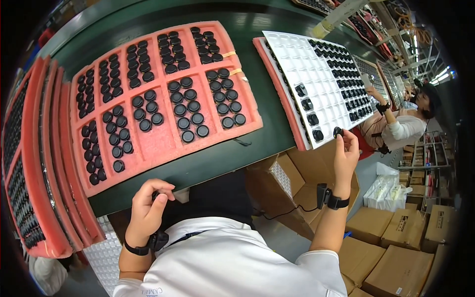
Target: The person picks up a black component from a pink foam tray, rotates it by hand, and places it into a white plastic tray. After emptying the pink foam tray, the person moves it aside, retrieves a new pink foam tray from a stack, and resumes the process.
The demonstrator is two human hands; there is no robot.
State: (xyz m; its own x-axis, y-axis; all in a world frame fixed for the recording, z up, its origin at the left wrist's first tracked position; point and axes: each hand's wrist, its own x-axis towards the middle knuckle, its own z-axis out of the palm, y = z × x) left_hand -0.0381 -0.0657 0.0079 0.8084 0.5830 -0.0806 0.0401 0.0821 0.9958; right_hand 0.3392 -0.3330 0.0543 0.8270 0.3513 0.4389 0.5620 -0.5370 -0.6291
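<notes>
My right hand reaches to the near edge of a white plastic tray, its fingertips closed on a black round part over a cell there. Beside it in the tray a single column of black parts stands on the left, with bare cells between it and the filled far-right rows. Near my body, in front of the bench edge, my left hand is curled around a small black part, mostly hidden by the fingers. A pink foam tray holds black round parts in sectioned pockets.
More pink foam trays stand on the left, tilted on edge. The green bench runs underneath. An open cardboard box sits below the white tray, closed cartons at lower right. A co-worker works further right.
</notes>
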